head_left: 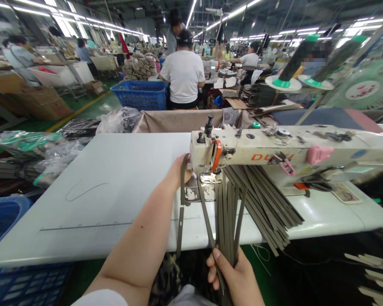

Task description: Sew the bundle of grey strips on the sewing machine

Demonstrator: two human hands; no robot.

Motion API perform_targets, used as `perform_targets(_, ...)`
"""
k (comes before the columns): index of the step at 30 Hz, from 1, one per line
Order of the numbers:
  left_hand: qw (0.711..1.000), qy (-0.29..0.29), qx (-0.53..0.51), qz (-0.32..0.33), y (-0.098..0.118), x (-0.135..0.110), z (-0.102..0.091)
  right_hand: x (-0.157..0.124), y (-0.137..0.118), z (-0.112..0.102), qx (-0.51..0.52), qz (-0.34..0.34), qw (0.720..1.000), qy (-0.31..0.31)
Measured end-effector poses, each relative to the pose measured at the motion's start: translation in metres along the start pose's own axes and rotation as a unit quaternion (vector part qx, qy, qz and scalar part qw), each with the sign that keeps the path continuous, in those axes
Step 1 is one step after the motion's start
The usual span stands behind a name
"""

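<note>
My right hand (pixel 238 274) is closed round a bunch of narrow olive-grey strips (pixel 225 212) in front of the sewing machine (pixel 293 148). Between its thumb and fingers one strip (pixel 205 210) stands apart and runs up to the needle area. My left hand (pixel 185 168) reaches to the left side of the machine head, beside the metal needle plate (pixel 193 193). Its fingers are mostly hidden behind the head and a curved strip (pixel 183 180), so their grip does not show. That strip hangs down over the table's front edge.
More strips (pixel 264 204) lie fanned under the machine arm. A loose thread (pixel 83 197) and a printed ruler line (pixel 92 227) mark the white table (pixel 124 170). Blue crates (pixel 6 216) and plastic-wrapped bundles (pixel 35 148) stand left. A seated person (pixel 185 76) works ahead.
</note>
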State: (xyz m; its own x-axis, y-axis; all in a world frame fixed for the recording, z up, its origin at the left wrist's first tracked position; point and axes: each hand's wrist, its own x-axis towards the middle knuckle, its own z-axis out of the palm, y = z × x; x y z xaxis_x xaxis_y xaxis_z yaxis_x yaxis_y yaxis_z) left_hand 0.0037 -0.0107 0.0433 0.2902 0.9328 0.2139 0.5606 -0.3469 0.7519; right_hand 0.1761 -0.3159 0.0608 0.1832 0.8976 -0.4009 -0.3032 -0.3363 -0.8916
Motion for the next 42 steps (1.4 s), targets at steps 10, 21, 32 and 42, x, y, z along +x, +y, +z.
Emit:
perform_targets(10,0.989,-0.092,0.117,-0.009,0.016,-0.012,-0.013,-0.011,-0.012,-0.014,0.037,0.025,0.999,-0.001)
perform_targets(21,0.996,-0.082,0.036,-0.029,0.017,-0.015,-0.013,-0.016,-0.019,-0.021,0.119,0.12,0.985,-0.036)
perform_targets(32,0.991,-0.118,0.066,0.015,0.021,-0.013,-0.018,-0.019,-0.007,-0.027,0.085,0.112,0.99,-0.018)
perform_targets(42,0.983,-0.143,0.117,0.015,0.028,-0.012,-0.021,-0.014,0.006,-0.034,0.057,0.139,0.989,-0.014)
